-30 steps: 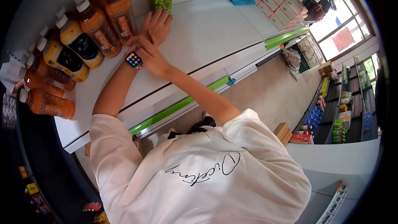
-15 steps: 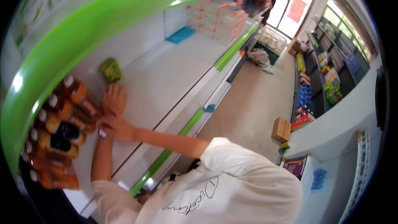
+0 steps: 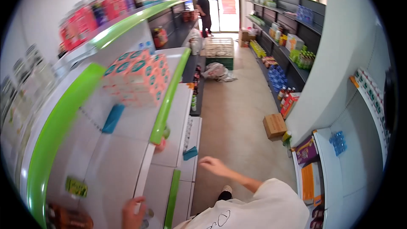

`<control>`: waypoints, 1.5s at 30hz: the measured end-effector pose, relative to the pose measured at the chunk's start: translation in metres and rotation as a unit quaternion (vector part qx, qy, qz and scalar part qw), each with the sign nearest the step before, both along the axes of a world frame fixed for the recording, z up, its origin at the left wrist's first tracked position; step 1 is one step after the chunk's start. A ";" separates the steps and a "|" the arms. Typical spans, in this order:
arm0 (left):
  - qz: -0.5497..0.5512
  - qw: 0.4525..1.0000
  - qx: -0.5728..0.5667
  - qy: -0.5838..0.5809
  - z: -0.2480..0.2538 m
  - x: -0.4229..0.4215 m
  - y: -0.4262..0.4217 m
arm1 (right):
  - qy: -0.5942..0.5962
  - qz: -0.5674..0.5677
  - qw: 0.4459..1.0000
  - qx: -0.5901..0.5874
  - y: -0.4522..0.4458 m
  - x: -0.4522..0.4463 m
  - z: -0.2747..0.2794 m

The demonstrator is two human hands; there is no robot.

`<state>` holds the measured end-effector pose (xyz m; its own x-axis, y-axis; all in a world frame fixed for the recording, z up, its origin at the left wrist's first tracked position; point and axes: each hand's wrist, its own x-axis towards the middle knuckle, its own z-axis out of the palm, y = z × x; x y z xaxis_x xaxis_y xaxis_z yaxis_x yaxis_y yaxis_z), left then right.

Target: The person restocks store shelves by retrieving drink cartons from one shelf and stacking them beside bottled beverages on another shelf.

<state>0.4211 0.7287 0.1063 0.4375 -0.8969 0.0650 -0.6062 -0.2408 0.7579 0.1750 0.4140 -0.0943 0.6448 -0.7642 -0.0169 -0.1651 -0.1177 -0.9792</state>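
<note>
1. Left hand [image 3: 134,213] at the front edge of the white shelf [image 3: 113,167], fingers bent over or beside the edge. Blurred; whether it grips the edge is unclear.
2. Right hand [image 3: 214,166] above the aisle floor, apart from the shelf, fingers loosely bent, nothing seen in it.
3. Small green printed box [image 3: 76,186] near the shelf's back panel, apart from both hands.
4. Orange-brown plastic bottles [image 3: 70,219] at the lower left, partly cut off by the view; count unclear.
5. Same shelf, farther along: flat teal packet [image 3: 113,118], then stacked pink-and-white packs [image 3: 137,78] behind the glossy green edge strip [image 3: 171,99].
6. Risk, judged: a sideways sweep of the left hand or forearm could knock the bottles; tall, narrow shapes tip easily and could topple against the box.
7. Pulling or leaning hard on the front edge could jolt the shelf and shift the stack, as its packs look light and loosely piled.
8. Head faces down the aisle, with the left hand low in view, so a blind reach could miss the box or push it against the panel.
9. Right hand swinging shelfward could bump the lower shelf edges.
</note>
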 end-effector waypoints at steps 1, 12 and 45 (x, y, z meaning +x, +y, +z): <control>-0.049 0.991 0.007 0.126 -0.037 -0.001 0.003 | 0.007 -0.013 1.000 -0.006 -0.002 -0.003 -0.011; -0.428 0.900 -0.036 -0.076 -0.121 -0.165 -0.319 | -0.068 -0.391 0.899 0.186 -0.034 -0.176 -0.062; -0.485 0.848 0.039 -0.210 -0.156 -0.136 -0.806 | -0.141 -0.393 0.905 0.082 -0.464 -0.126 -0.011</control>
<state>0.2855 -0.0775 -0.0493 -0.5563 -0.8298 -0.0439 -0.7601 0.4869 0.4304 0.0493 -0.0496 -0.1050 -0.0998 -0.9909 -0.0903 0.1242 0.0776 -0.9892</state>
